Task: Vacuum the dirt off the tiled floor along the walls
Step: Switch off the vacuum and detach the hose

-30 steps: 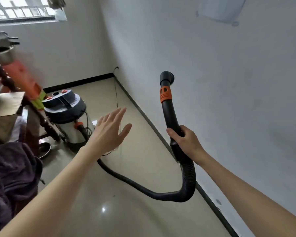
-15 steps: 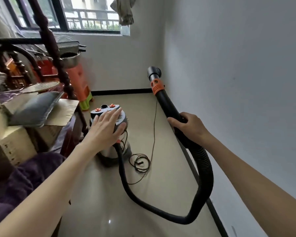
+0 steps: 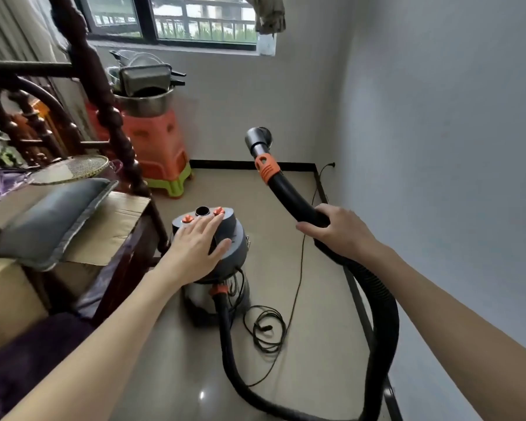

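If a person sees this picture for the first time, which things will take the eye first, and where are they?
First comes the black vacuum hose, which the right hand grips in the middle right, its nozzle raised in the air towards the far wall. Next is the left hand, lying with straight fingers on top of the grey canister vacuum in the centre of the tiled floor. Behind, the orange stool under the window also stands out.

Your vacuum (image 3: 225, 238) has a dark grey top with orange knobs above a silver drum, and its black hose (image 3: 380, 299) carries an orange collar below a grey nozzle. You see a beige glossy floor (image 3: 316, 268) edged by black skirting, white walls, and an orange stool (image 3: 158, 147) stacked on a lime-green one.
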Available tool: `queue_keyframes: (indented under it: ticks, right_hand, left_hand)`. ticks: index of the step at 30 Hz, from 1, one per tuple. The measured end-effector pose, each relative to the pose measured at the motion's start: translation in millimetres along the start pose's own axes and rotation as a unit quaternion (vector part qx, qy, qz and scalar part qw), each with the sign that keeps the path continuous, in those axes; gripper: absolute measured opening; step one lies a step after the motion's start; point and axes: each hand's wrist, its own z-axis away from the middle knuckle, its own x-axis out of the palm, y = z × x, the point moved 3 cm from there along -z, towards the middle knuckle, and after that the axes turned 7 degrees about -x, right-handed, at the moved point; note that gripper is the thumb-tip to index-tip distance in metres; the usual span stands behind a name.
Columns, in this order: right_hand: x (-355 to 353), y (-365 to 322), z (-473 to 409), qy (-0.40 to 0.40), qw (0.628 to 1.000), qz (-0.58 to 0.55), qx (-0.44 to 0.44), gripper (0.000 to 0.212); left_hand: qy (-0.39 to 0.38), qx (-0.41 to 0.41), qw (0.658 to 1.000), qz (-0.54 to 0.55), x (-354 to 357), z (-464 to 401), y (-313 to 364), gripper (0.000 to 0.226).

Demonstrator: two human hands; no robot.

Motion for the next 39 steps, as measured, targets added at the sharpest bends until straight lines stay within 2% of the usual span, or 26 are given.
queue_keyframes:
  ticks: [5,9,11,15,18,20,22,25,28,30,32,34,36,39]
  right_hand:
    - [-11.9,7.3,-107.8,-0.041,0.995,0.054,-0.071,0.042]
    - [5.8,1.1,-173.0,-0.08,0.983,0.109,-0.124,0.042]
    - [17.0,-2.4,-205.0,-0.1,0.976,0.127,-0.144,0.04]
    - [36.3,-9.6,-264.3,-0.135,0.969,0.116,-0.169,0.034]
    - [49.8,-15.4,-305.9,-0.137,0.967,0.119,-0.18,0.034]
    - [57.7,-16.4,-330.3,-0.114,0.971,0.11,-0.179,0.038]
    - [65.5,-9.5,-347.8,-0.081,0.978,0.087,-0.169,0.043]
    - [81.0,15.7,-356.9,-0.05,0.989,0.037,-0.137,0.064]
    - [94.5,47.2,-362.1,-0.04,0.998,0.001,-0.053,0.09]
    - [101.7,65.8,-371.9,-0.012,1.0,0.017,-0.011,0.085]
    - [106.3,74.7,-383.0,0.019,0.999,0.027,-0.004,0.064]
    - [109.0,74.2,-393.0,0.023,0.999,0.027,-0.015,0.053]
    - [111.4,68.2,-401.1,0.002,0.999,0.015,-0.03,0.053]
    - [119.6,47.0,-407.0,-0.035,0.995,0.005,-0.089,0.058]
  left_hand:
    - [0.041,-0.026,0.999,-0.013,-15.1,-70.8,-10.1,0.062]
    - [0.168,0.039,0.985,-0.015,-38.1,-117.0,-17.3,0.071]
    - [0.178,0.059,0.981,-0.055,-44.1,-145.6,-23.6,0.079]
    - [0.132,0.099,0.981,-0.099,-45.4,-205.1,-45.0,0.062]
    - [0.126,0.123,0.981,-0.085,-46.5,-247.1,-69.7,0.049]
    - [0.126,0.113,0.984,-0.061,-40.0,-269.3,-88.2,0.048]
    - [0.097,0.069,0.993,-0.021,-25.0,-285.2,-104.9,0.048]
    - [0.025,0.006,0.999,0.026,5.8,-300.2,-124.5,0.047]
    - [-0.012,-0.038,0.996,0.079,21.9,-310.1,-139.6,0.044]
    - [-0.048,-0.078,0.988,0.123,26.2,-314.7,-149.0,0.041]
    - [-0.091,-0.108,0.974,0.18,27.2,-314.2,-157.1,0.036]
    - [-0.138,-0.119,0.955,0.235,24.8,-310.2,-163.4,0.03]
    - [-0.15,-0.117,0.945,0.265,20.3,-305.2,-164.4,0.03]
    - [-0.118,-0.102,0.955,0.253,12.9,-306.7,-152.0,0.035]
